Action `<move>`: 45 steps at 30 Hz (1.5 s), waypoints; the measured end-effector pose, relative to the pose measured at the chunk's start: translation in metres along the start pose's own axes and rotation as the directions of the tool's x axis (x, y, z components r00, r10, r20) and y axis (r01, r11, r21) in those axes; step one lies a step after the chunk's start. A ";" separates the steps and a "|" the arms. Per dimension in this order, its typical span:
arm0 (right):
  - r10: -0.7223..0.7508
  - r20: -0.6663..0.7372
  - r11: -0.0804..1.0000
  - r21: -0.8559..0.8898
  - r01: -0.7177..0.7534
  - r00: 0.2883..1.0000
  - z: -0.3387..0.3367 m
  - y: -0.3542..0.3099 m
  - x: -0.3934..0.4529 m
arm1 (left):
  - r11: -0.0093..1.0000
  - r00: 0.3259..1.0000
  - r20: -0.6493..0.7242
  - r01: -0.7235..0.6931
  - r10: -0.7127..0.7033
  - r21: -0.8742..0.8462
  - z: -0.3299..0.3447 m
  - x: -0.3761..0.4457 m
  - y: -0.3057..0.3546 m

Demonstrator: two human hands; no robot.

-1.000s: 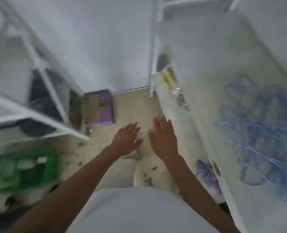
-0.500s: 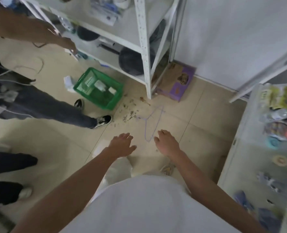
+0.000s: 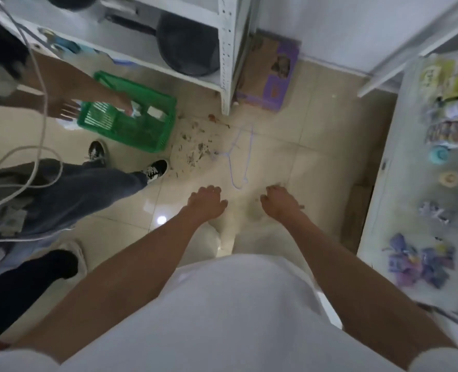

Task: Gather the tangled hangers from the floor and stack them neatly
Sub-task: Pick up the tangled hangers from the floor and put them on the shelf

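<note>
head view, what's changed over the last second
The view swung from the white counter down to the floor, bringing a thin blue hanger into sight ahead of both hands. Another person's hand now reaches into the green basket. Left hand and right hand stay empty, no grip yet.

thin blue wire hanger (image 3: 240,159) on glossy beige floor tiles (image 3: 316,162), beside a green plastic basket (image 3: 131,116) and white painted-metal shelf (image 3: 226,49).

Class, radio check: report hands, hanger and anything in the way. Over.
Left hand and right hand empty, above the floor. One blue wire hanger flat on the tiles ahead, untouched. Debris beside it; green basket further left.
</note>
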State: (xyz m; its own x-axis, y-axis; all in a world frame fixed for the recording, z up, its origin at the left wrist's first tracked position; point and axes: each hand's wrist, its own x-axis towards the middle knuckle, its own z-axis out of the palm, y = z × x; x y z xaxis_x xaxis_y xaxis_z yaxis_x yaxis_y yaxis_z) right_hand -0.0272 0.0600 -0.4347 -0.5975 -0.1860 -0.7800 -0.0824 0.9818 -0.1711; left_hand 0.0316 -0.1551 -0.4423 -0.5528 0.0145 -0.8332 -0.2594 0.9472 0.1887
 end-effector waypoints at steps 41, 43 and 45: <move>0.278 -0.116 0.942 0.230 -0.246 0.954 0.278 0.085 0.700 | 0.857 0.914 -0.067 0.348 -0.400 -0.379 0.247 0.686 -0.071; 0.288 -0.104 0.938 0.231 -0.258 0.952 0.281 0.081 0.689 | 0.852 0.911 -0.078 0.346 -0.405 -0.392 0.240 0.679 -0.073; 0.365 -0.068 0.883 0.340 -0.323 0.928 0.284 0.078 0.679 | 0.831 0.916 -0.076 0.319 -0.394 -0.456 0.232 0.671 -0.071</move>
State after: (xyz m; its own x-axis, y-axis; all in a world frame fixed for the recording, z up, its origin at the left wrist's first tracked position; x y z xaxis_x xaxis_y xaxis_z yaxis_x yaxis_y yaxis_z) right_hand -0.2126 -0.0007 -1.1490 -0.6394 0.1885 -0.7454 0.3910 0.9145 -0.1042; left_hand -0.1373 -0.1381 -1.1354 -0.4643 -0.3839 -0.7981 -0.7530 0.6456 0.1275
